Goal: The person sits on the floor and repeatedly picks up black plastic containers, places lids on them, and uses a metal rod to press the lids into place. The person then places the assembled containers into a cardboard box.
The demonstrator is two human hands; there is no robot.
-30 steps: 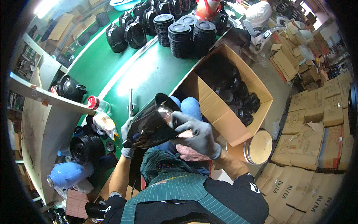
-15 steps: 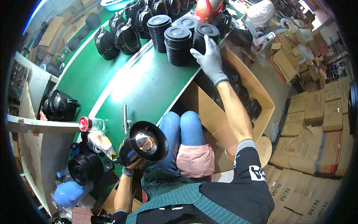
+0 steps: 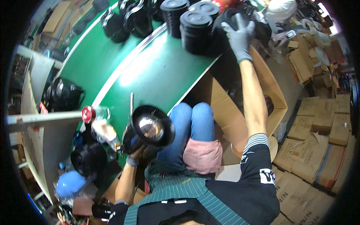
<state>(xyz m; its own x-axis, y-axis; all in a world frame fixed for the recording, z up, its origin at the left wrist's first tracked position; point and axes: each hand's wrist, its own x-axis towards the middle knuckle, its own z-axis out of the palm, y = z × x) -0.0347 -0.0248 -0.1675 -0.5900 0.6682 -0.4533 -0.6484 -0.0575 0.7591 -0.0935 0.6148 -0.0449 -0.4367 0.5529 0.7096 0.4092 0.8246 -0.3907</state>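
Note:
My left hand point(image 3: 138, 150) is wrapped round the lower side of a black round-mouthed vessel point(image 3: 163, 129) with a shiny metal inside, tilted above my lap. Part of its grip is hidden behind the vessel. At the far right of the green table, my right hand point(image 3: 240, 37), in a grey glove, is stretched out with fingers spread. It reaches over a dark round stack, blurred and partly covered by the hand. Beside it stand stacks of black round lids point(image 3: 196, 33).
Several glossy black housings point(image 3: 138, 20) stand at the back of the green table point(image 3: 150, 71). An open cardboard box point(image 3: 275, 88) lies below my right arm. Near the left edge are a red-capped clear jar point(image 3: 88, 114) and a blue bag-like item point(image 3: 70, 183). Cartons point(image 3: 300, 153) fill the right.
My right hand has moved farther over the rightmost stack, its fingers more spread. The whole view has shifted, so the stacks appear higher and farther right. My left hand keeps hold of the vessel.

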